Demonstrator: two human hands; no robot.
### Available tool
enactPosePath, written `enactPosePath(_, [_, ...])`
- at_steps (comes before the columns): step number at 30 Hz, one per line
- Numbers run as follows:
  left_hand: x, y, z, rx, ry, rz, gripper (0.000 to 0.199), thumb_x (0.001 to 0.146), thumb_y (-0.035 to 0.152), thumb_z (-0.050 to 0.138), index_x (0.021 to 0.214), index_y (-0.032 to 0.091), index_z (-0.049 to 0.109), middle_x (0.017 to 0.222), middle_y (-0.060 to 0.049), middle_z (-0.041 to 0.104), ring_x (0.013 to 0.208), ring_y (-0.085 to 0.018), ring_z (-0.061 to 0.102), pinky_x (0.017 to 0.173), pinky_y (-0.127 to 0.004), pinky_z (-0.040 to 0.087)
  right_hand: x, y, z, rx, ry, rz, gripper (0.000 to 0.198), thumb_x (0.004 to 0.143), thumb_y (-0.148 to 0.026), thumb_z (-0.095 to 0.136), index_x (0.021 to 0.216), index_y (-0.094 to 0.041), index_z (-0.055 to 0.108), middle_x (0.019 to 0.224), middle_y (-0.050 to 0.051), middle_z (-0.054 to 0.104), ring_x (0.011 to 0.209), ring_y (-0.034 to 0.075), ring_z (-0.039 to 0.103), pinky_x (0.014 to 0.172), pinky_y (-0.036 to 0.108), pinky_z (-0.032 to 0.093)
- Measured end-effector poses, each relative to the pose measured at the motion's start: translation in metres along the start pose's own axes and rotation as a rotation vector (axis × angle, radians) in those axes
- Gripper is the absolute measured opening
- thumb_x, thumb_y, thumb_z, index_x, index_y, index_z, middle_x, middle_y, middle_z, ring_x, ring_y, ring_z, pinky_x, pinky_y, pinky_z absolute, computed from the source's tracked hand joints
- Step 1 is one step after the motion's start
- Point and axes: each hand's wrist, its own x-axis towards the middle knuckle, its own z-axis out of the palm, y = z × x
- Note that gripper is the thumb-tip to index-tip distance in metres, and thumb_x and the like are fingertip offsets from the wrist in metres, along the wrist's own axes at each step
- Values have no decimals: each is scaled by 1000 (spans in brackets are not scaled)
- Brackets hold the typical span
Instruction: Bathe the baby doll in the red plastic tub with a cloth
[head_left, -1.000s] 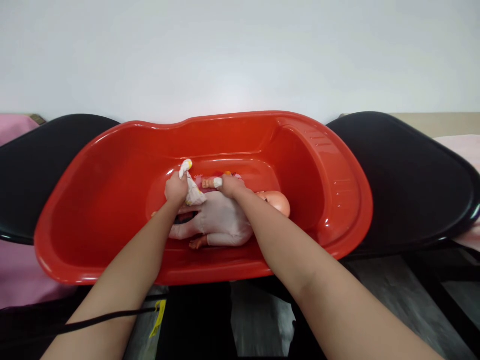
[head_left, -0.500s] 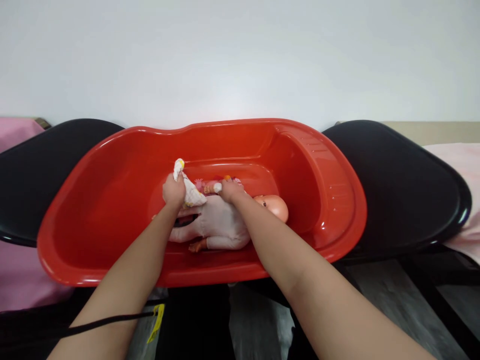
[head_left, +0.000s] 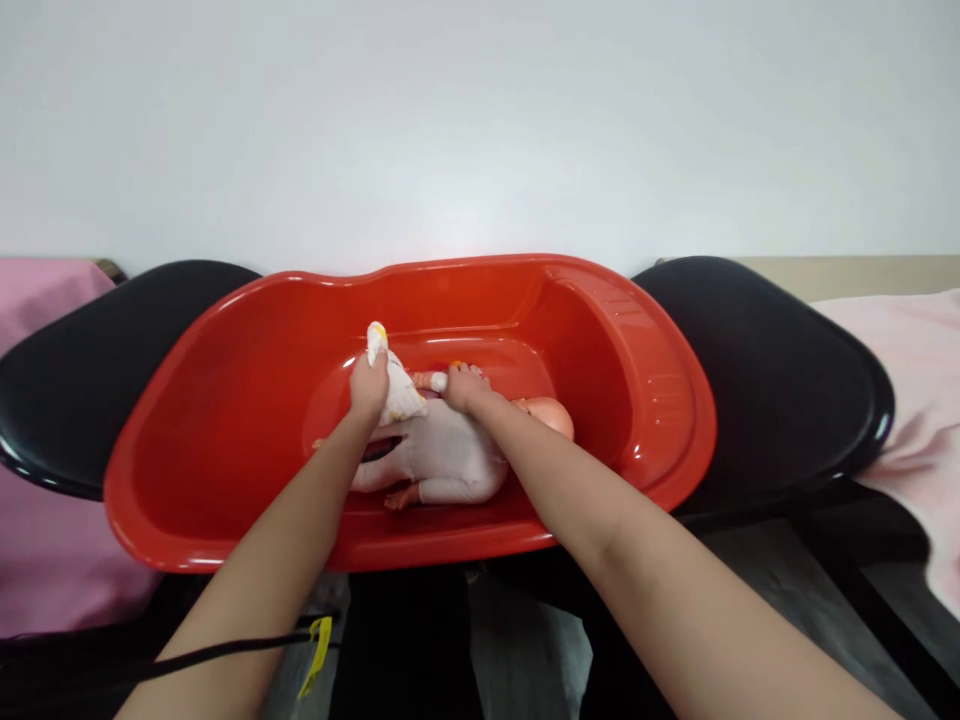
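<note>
Doll point(head_left: 450, 455) lies on its side in the bottom of the red tub point(head_left: 225, 440), head toward the tub's right end. Left hand point(head_left: 369, 385) clutches a white cloth point(head_left: 397, 395) against the doll; right hand point(head_left: 465, 388) pinches the doll's raised arm. Black trays point(head_left: 765, 370) flank the tub.

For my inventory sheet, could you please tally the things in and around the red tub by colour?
Red: 1, the tub.
Black: 2, the left tray and the right tray.
White: 1, the small cloth gripped in the left hand.
Pale pink: 1, the doll under the right hand.
Total: 5.
</note>
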Motion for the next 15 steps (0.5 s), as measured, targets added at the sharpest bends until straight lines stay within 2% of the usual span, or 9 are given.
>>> enactPosePath(4, [-22, 16, -12, 8, -48, 3, 48, 99, 57, 38, 102, 16, 63, 107, -17, 73, 95, -29, 67, 79, -36, 49, -28, 2, -20, 0, 2, -27, 63, 98, -53, 56, 146, -13, 52, 152, 23, 49, 140, 39, 47, 110, 52, 44])
enactPosePath(8, [-39, 20, -28, 82, -35, 53, 50, 98, 60, 38, 96, 17, 62, 105, -19, 73, 97, -33, 68, 82, -39, 49, -54, 5, -44, -18, 14, -140, 50, 102, -51, 51, 138, -17, 58, 152, 19, 51, 142, 34, 46, 111, 44, 43])
enactPosePath(11, [-55, 30, -42, 80, -10, 38, 50, 97, 61, 39, 94, 17, 63, 105, -20, 73, 99, -35, 69, 85, -42, 50, -78, 2, -58, 17, 41, -244, 44, 104, -46, 50, 135, -15, 59, 149, 18, 53, 141, 31, 46, 112, 41, 43])
enactPosePath(13, [-71, 46, -53, -5, 34, 26, 50, 95, 61, 42, 100, 16, 64, 109, -19, 73, 103, -35, 69, 86, -42, 52, -99, -3, -64, 142, 81, -304, 43, 103, -41, 53, 136, -14, 58, 146, 18, 55, 139, 29, 49, 113, 41, 42])
enactPosePath(15, [-94, 69, -66, -161, 37, 43, 54, 95, 61, 43, 115, 15, 63, 119, -18, 72, 107, -34, 69, 86, -41, 55, -126, -10, -66, 399, 123, -358, 49, 101, -42, 57, 143, -16, 53, 147, 17, 56, 137, 26, 52, 113, 39, 43])
